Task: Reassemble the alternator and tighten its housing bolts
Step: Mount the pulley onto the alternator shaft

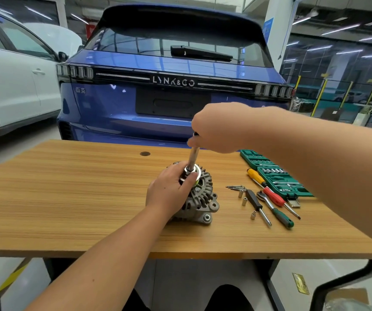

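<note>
at the left of the frame a white car [7, 86] stands beside a blue car [173, 93] behind our wooden table [68, 198]. at mid-frame our left hand [169, 191] curls around the round pulley [197, 173] atop the grey ribbed metal alternator [201, 198], which stands on the table. just above, our right hand [218, 129] is clamped on the top of a silver steel tool shaft [193, 158] that runs down into the pulley. further right lie loose bolts [236, 187], small sockets [244, 201], screwdrivers [268, 189], a ratchet [274, 208] and an open green socket case [274, 173].
</note>
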